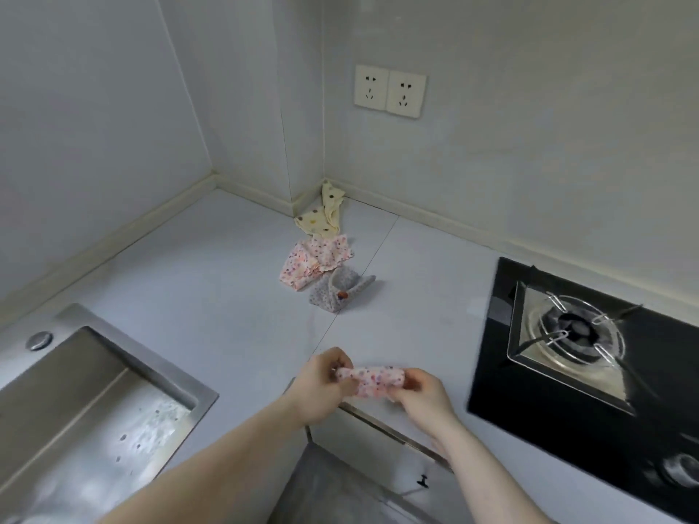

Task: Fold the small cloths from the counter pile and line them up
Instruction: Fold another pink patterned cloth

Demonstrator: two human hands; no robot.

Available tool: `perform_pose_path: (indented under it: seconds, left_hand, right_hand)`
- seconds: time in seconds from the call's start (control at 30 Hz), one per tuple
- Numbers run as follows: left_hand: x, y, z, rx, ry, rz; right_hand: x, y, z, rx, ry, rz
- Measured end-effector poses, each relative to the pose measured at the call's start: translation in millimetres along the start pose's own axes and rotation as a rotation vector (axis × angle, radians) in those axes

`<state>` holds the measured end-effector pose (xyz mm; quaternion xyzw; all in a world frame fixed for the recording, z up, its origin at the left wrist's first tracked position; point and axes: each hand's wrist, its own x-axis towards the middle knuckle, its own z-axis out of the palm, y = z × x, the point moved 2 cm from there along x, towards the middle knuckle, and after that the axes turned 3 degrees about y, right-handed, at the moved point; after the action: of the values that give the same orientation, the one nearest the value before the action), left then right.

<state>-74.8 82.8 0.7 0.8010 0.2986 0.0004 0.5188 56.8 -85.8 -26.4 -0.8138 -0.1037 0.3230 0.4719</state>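
Mid-fold on a pink floral cloth (368, 380), held just above the counter (212, 289) edge: my left hand (321, 387) pinches one end, my right hand (423, 397) the other. It's blurry, probably bunched double. Next I'd flatten it and set it down near the pile (321, 255) in the corner.

Soft, even, dim light — edges bowed, whole picture slightly blurred.

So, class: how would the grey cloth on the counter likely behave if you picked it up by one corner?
The grey cloth would probably flop: it already lies crumpled, with an edge curled up. It likely weighs little, being thin like the pink cloth stretched between both hands.
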Motion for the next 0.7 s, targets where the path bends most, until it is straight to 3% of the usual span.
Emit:
perform_pose_path:
  seconds: [0.17, 0.3, 0.5, 0.7]
  left_hand:
    - [-93, 78, -22, -0.177, 0.058, 0.041]
    - [-126, 120, -32, -0.272, 0.066, 0.067]
    - [-125, 189, 6, -0.262, -0.128, 0.162]
    - [-137, 273, 85, -0.215, -0.362, 0.274]
  right_hand:
    - [-112, -46, -52, 0.182, 0.004, 0.114]
    - [-184, -77, -94, 0.3, 0.088, 0.072]
    - [-248, -93, -149, 0.362, 0.187, 0.056]
    - [-290, -62, -226, 0.343, 0.427, 0.01]
